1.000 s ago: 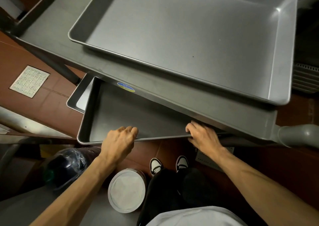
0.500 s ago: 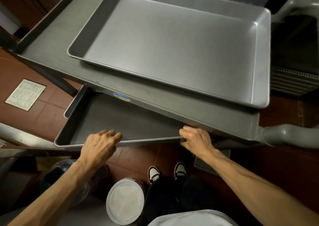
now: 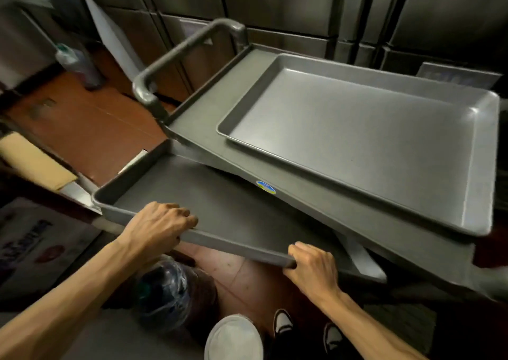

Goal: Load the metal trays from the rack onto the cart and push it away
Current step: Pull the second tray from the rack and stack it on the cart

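Lower tray (image 3: 220, 211) slid out, both hands gripping

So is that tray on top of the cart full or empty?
Empty. The top tray shows only its bare metal bottom, rim to rim. It lies flat on the cart.

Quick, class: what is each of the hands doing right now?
Left hand: closed on the lower tray's near rim.
Right hand: closed on the same rim.

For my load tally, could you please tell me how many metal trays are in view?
2: one tray lies on the cart's top shelf; the other is held below it by both hands. More may be hidden.
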`<action>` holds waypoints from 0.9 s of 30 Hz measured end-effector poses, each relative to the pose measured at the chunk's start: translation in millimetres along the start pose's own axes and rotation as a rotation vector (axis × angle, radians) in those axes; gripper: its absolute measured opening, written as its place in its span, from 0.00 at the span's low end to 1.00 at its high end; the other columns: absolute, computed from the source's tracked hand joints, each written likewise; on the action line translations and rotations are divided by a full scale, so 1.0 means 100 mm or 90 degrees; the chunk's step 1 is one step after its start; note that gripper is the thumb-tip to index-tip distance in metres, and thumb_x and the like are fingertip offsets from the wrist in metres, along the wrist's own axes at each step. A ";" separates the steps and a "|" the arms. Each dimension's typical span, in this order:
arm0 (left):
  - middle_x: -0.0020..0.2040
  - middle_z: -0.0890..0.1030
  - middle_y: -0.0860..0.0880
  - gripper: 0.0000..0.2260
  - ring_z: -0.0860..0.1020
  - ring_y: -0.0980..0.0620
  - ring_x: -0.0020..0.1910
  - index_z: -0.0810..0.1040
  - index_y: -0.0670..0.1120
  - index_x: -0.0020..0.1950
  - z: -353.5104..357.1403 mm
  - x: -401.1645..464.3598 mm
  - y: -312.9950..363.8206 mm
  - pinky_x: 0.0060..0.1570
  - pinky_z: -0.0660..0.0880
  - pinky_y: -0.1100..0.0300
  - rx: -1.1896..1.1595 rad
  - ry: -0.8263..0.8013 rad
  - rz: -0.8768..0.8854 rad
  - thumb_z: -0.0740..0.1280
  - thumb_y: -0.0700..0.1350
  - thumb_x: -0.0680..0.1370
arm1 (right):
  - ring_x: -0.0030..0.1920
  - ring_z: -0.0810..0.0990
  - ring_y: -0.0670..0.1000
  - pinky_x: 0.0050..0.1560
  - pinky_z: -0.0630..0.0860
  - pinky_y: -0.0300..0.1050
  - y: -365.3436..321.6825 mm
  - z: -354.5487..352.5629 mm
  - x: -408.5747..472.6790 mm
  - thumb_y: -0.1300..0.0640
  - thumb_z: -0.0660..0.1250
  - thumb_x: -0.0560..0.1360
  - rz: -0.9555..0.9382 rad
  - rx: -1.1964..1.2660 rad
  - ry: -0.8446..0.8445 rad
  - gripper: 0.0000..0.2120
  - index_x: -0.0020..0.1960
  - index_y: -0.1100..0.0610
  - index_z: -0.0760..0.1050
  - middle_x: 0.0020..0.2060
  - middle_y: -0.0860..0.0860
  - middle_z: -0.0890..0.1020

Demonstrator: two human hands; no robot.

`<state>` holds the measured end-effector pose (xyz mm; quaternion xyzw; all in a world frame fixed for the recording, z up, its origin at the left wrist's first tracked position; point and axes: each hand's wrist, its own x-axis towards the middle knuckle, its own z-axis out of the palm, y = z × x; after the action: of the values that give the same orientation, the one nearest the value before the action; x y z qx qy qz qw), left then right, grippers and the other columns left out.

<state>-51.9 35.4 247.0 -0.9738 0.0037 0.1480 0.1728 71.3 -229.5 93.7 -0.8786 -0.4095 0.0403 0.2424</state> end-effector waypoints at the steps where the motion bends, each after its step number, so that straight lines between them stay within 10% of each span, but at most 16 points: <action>1: 0.41 0.80 0.52 0.08 0.80 0.50 0.44 0.77 0.51 0.46 -0.07 -0.05 -0.03 0.34 0.75 0.57 0.025 -0.025 -0.023 0.71 0.46 0.68 | 0.28 0.77 0.52 0.21 0.63 0.41 -0.06 -0.02 0.01 0.56 0.78 0.50 -0.001 0.013 -0.002 0.20 0.29 0.54 0.67 0.26 0.49 0.73; 12: 0.39 0.83 0.55 0.07 0.81 0.52 0.40 0.80 0.55 0.44 -1.03 -0.56 0.06 0.33 0.73 0.59 0.126 -0.065 -0.108 0.72 0.49 0.67 | 0.26 0.75 0.53 0.25 0.56 0.39 -0.32 -0.30 0.05 0.60 0.76 0.46 -0.061 0.171 0.012 0.21 0.27 0.54 0.64 0.23 0.50 0.72; 18: 0.42 0.83 0.54 0.05 0.81 0.50 0.42 0.78 0.53 0.44 -1.61 -0.80 0.16 0.34 0.69 0.58 0.205 -0.103 -0.140 0.67 0.44 0.71 | 0.22 0.70 0.52 0.26 0.53 0.37 -0.54 -0.51 0.06 0.47 0.62 0.56 -0.110 0.288 0.081 0.14 0.27 0.54 0.59 0.21 0.50 0.69; 27: 0.49 0.82 0.51 0.07 0.79 0.48 0.48 0.78 0.51 0.51 -2.41 -1.28 0.17 0.43 0.72 0.56 0.327 -0.217 -0.200 0.63 0.43 0.76 | 0.23 0.59 0.45 0.26 0.46 0.26 -1.27 -0.57 0.09 0.44 0.73 0.59 -0.186 0.385 0.018 0.25 0.31 0.47 0.55 0.23 0.44 0.62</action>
<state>-105.8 -67.9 493.7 -0.8483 -0.1379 0.2745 0.4314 3.8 -175.6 203.8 -0.6993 -0.4971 0.1129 0.5010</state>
